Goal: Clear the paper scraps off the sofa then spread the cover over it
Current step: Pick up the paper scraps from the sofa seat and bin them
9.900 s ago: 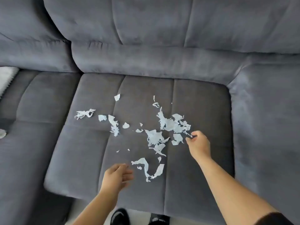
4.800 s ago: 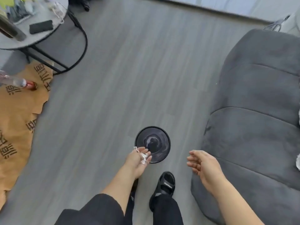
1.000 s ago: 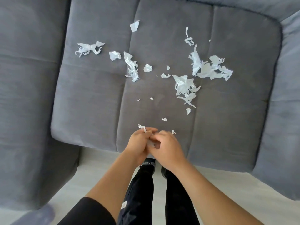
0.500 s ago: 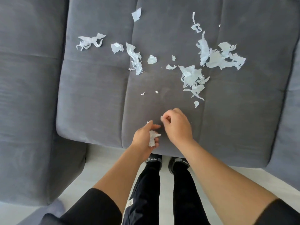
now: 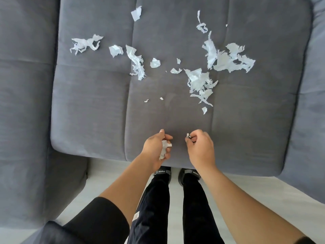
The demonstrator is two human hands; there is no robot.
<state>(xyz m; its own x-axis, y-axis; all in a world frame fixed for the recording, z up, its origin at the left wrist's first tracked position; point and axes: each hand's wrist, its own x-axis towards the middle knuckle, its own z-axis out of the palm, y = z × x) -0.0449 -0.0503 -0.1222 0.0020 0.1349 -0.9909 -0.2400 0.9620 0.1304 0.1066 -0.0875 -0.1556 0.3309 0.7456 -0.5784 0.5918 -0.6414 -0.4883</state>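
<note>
In the head view, the person stood at the front edge of the grey sofa cushion (image 5: pixel 88 103), with black shoes (image 5: pixel 162 172) on the pale floor (image 5: pixel 246 187) at 6 o'clock. The left hand (image 5: pixel 156 148), over the cushion's 6 o'clock edge, was curled round a crumpled wad of paper (image 5: pixel 163 149). The right hand (image 5: pixel 200 148) was just beside it toward 3 o'clock, not touching it, and pinched one tiny scrap (image 5: pixel 188 135) at its fingertips.

Most of the paper lay deeper on the seat. There was a large heap (image 5: pixel 226 59) at 1 o'clock, a torn pile (image 5: pixel 198 80) below it, a long strip (image 5: pixel 136 62) at 11 o'clock and a twisted piece (image 5: pixel 84 44) at 10 o'clock. Two specks (image 5: pixel 161 98) lay near the centre. The cover was not in view.

The clearing looked barely begun. The wad hung partly below the left fingers, so passing the pinched scrap across could loosen it and drop pieces onto the floor. The thin paper would likely tear further under a hard pinch. A quick sweep could flick light bits into the gaps beside the cushion at 9 and 3 o'clock, where a cover would hide them.
</note>
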